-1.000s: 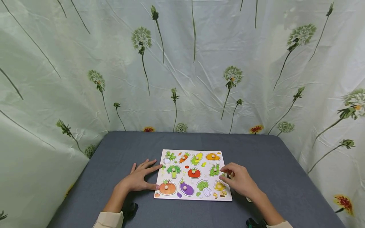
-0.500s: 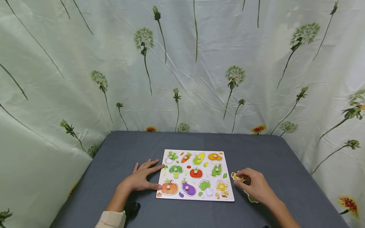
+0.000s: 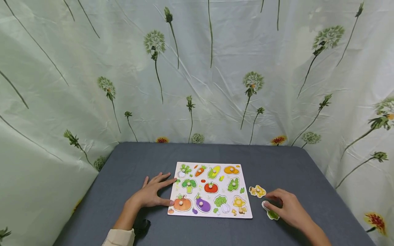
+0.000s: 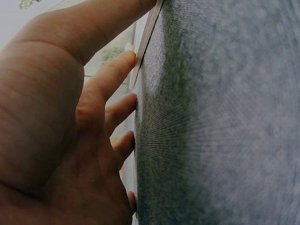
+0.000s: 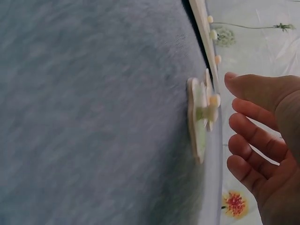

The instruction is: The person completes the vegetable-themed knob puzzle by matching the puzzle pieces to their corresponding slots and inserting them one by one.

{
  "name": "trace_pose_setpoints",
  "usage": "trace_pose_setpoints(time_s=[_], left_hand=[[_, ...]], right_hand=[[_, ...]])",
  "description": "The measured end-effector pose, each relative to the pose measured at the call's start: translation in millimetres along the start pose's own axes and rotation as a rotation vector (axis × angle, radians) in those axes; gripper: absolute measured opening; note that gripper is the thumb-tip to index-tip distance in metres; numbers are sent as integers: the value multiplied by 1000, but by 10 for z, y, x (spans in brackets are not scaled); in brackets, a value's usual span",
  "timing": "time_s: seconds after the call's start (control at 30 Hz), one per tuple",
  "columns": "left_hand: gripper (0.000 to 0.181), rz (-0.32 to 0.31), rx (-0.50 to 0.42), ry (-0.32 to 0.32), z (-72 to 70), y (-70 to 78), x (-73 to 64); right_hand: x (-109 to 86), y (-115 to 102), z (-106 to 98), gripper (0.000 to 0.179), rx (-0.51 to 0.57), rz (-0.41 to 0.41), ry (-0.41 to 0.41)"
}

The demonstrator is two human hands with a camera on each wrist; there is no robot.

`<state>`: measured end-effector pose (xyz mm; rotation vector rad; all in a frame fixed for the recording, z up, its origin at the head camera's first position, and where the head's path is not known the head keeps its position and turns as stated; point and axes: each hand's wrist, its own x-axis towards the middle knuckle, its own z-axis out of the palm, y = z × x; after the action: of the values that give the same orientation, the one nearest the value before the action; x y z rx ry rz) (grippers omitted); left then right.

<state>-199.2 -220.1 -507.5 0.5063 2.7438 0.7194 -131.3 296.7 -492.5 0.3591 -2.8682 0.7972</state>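
Observation:
A white wooden peg puzzle board (image 3: 215, 216) with printed vegetables and knobbed pieces lies on the table. My left hand (image 3: 150, 194) spreads its fingers at the board's left side, thumb and index fingertip on its edge; the left wrist view shows the same hand (image 4: 79, 108) against the board edge (image 4: 149, 37). To the right of the board lie a yellow mushroom puzzle piece (image 3: 260, 192) and a leafy green vegetable puzzle piece (image 3: 272, 215). Over the green piece hovers my right hand (image 3: 286, 206), fingers loosely bent. In the right wrist view, that hand (image 5: 267, 126) holds nothing and stays apart from the green piece (image 5: 194, 122).
A dark grey cloth covers the table (image 3: 172, 152). Behind it hangs a pale curtain (image 3: 200, 68) printed with dandelions. A black object (image 3: 141, 228) shows beside my left wrist.
My right hand has moved from the board's right edge over the table, right and toward me. The mushroom piece now lies uncovered beside the board. My left hand has stayed in place.

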Motion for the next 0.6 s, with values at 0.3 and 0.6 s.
trace_pose_setpoints(time_s=[0.3,0.6], left_hand=[[97,-5,4,-1,-10,16,-9],[97,-1,7,0,-3,8,-2]], right_hand=[[-98,99,45,19,-19,-6,50],[-130,71,58,22,34,65,31]])
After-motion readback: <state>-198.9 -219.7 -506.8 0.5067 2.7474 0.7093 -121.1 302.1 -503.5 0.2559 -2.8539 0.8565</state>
